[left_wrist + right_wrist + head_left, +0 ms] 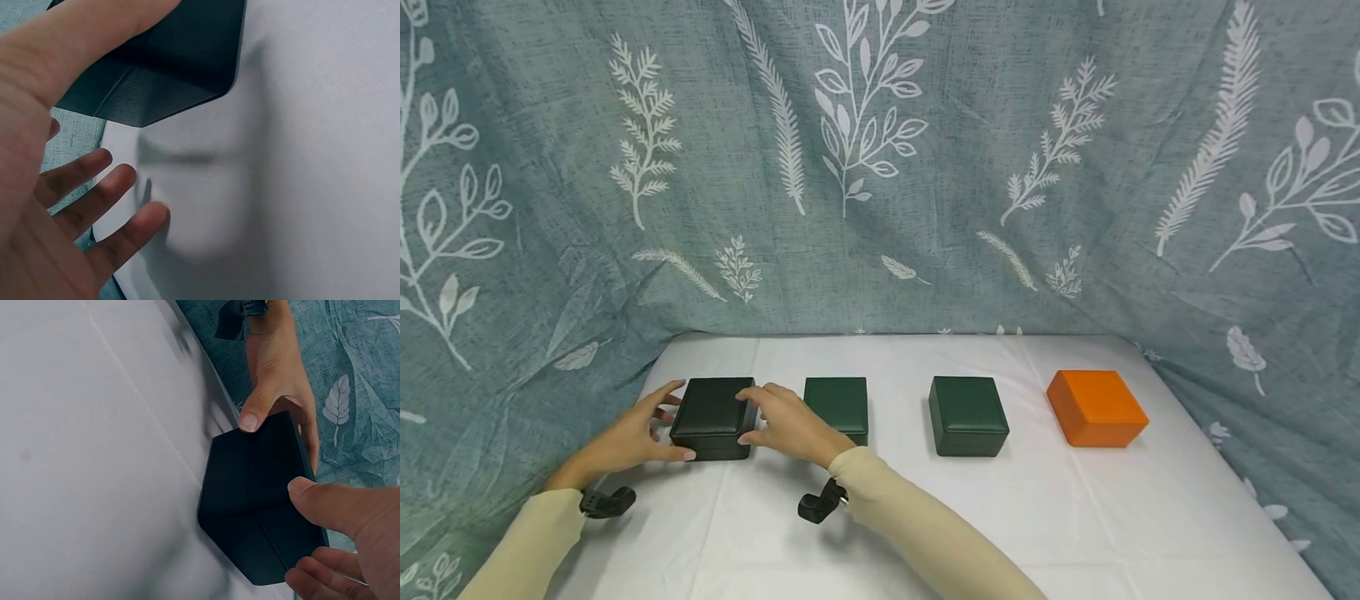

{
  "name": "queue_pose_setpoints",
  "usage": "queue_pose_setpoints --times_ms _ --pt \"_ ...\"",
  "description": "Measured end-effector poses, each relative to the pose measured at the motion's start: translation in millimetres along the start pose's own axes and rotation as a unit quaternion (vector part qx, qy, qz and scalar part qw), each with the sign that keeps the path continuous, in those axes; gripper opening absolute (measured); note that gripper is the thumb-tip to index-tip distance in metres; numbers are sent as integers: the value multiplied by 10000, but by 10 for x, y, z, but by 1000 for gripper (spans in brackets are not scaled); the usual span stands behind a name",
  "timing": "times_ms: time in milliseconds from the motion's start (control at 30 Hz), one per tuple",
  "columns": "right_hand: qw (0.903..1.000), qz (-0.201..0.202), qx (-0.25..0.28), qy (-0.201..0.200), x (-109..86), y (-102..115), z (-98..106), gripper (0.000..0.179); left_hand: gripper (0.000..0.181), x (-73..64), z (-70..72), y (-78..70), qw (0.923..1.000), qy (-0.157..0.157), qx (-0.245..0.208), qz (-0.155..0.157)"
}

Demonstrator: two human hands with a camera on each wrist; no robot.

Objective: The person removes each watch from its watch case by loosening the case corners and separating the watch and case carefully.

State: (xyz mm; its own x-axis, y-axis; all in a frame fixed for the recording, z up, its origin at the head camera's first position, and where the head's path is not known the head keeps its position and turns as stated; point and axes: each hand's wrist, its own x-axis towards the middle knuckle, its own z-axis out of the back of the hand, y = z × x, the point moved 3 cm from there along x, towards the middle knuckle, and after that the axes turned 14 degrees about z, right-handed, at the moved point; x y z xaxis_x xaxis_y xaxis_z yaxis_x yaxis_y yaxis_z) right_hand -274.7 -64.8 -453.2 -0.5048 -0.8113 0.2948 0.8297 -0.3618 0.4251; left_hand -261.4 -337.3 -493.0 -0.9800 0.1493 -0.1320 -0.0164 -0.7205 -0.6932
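Note:
A black lidded box (711,406) sits on the white cloth at the far left of the row. My left hand (634,435) is at its left side, thumb against the near corner and index finger at the far corner. The left wrist view has the other fingers (128,215) spread away from the box. From the right, my right hand (792,423) holds the box. Its thumb (319,503) lies at the lid's edge in the right wrist view, with the fingertips lower on the side. My right hand partly covers a green box (837,402) in the head view.
Another green box (970,415) stands right of centre, and an orange box (1096,407) farther right. All rest on a white-covered table (880,517). A blue-green leaf-patterned cloth (940,217) hangs behind and at both sides. Each wrist carries a black strapped device (822,502).

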Motion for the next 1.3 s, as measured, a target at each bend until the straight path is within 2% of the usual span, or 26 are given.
queue_pose_setpoints --times_ms 200,400,533,667,800,1100,1300 --pt "9993 -300 -108 186 70 -26 -74 68 119 23 -6 -12 9999 107 -77 -16" --pt "9985 -403 -207 300 91 -41 -116 71 125 65 -38 4 9993 350 -78 72" --pt "9982 -465 -246 294 99 -37 -123 73 129 91 -71 9 9977 614 -144 263" --pt "9979 -557 -224 246 97 -38 -125 73 133 106 -86 12 9945 851 -183 586" --pt "9986 -457 -158 213 94 -44 -123 72 135 121 -98 0 9918 996 -314 732" --pt "9984 -476 -49 311 174 -94 -174 68 132 125 -129 29 9896 1122 -502 752" --pt "9969 -633 273 374 218 -105 -178 77 131 142 -137 91 9908 1087 -442 679"
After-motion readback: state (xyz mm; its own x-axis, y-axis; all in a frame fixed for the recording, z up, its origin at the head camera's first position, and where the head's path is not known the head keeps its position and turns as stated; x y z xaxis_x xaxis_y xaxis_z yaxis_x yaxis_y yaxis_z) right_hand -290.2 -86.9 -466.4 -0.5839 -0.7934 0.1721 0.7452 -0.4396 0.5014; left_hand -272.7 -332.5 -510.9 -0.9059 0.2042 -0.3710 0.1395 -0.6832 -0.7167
